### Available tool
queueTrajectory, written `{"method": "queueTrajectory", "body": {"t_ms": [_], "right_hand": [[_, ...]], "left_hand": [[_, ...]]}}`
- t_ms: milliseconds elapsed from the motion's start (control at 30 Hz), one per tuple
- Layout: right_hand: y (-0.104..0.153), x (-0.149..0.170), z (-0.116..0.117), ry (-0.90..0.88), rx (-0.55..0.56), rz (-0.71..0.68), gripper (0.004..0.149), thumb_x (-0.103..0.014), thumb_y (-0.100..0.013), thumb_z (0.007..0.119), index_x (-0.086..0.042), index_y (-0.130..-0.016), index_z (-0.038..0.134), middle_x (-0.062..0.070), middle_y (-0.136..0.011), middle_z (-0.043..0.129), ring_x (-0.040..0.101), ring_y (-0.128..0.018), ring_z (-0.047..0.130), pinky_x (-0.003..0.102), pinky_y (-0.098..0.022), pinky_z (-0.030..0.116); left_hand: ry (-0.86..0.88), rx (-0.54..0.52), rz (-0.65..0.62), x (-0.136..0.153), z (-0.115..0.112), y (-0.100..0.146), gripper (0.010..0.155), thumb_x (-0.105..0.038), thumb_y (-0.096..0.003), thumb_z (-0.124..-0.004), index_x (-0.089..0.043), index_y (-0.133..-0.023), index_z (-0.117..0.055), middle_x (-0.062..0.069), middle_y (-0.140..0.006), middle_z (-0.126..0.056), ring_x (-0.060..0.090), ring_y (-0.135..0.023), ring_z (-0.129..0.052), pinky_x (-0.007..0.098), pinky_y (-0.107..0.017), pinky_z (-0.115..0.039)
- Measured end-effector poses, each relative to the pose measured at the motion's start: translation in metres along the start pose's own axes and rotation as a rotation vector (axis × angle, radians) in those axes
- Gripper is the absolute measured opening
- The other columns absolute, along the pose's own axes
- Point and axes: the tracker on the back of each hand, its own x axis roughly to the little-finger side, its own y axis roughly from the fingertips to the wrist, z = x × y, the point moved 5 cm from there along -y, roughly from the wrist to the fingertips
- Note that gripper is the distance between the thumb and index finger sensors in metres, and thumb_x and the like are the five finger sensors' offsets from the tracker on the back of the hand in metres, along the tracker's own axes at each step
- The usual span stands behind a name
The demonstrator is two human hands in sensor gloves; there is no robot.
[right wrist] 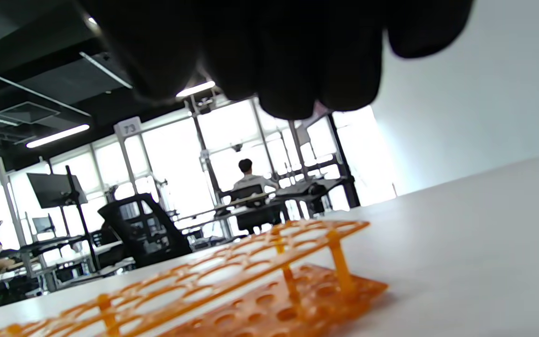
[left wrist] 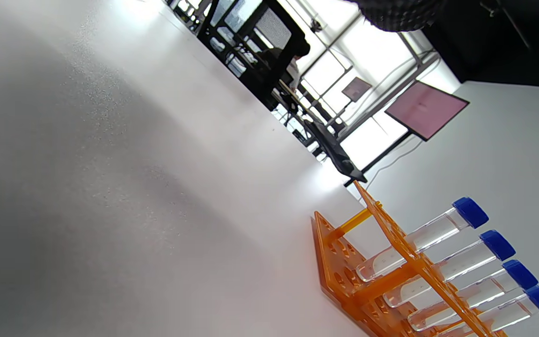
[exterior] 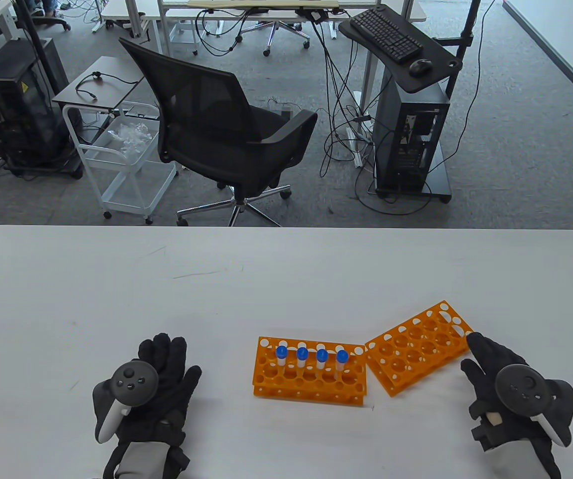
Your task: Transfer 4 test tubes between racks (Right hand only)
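Note:
An orange rack (exterior: 311,384) stands at the table's front middle with several blue-capped clear test tubes (exterior: 311,357) upright in one row. A second orange rack (exterior: 418,347), empty, lies angled just right of it. My right hand (exterior: 485,359) is by that empty rack's right corner, holding nothing, one fingertip at the rack's edge. My left hand (exterior: 166,359) rests flat on the table left of the racks. The left wrist view shows the filled rack (left wrist: 344,262) and tubes (left wrist: 438,229). The right wrist view shows the empty rack (right wrist: 251,281) under my gloved fingers (right wrist: 274,56).
The white table (exterior: 286,279) stretches wide behind the racks. A black office chair (exterior: 216,129), a white cart (exterior: 126,159) and a computer stand (exterior: 406,124) are on the floor beyond the far edge.

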Motion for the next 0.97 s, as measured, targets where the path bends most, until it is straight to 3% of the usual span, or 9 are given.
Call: {"method": "queueTrajectory", "body": {"t_ms": [533, 967], "right_hand": [[0.007, 0.014, 0.025, 0.059, -0.02, 0.017, 0.056, -0.035, -0.047, 0.078, -0.012, -0.098, 0.072, 0.019, -0.097, 0.081, 0.046, -0.087, 0.076, 0.065, -0.062, 0.059], [0.009, 0.02, 0.026, 0.046, -0.022, 0.035, 0.056, -0.035, -0.047, 0.078, -0.012, -0.098, 0.072, 0.018, -0.097, 0.081, 0.045, -0.087, 0.076, 0.065, -0.062, 0.059]], "left_hand": [[-0.031, 0.001, 0.035, 0.003, -0.004, -0.003, 0.07, -0.061, -0.0588, -0.052, -0.044, -0.114, -0.014, -0.018, -0.117, 0.008, 0.006, -0.103, 0.024, 0.04, -0.074, 0.017], [-0.059, 0.002, 0.049, 0.002, -0.005, -0.002, 0.07, -0.061, -0.0589, -0.053, -0.043, -0.114, -0.014, -0.018, -0.117, 0.007, 0.006, -0.103, 0.024, 0.04, -0.074, 0.017]]}}
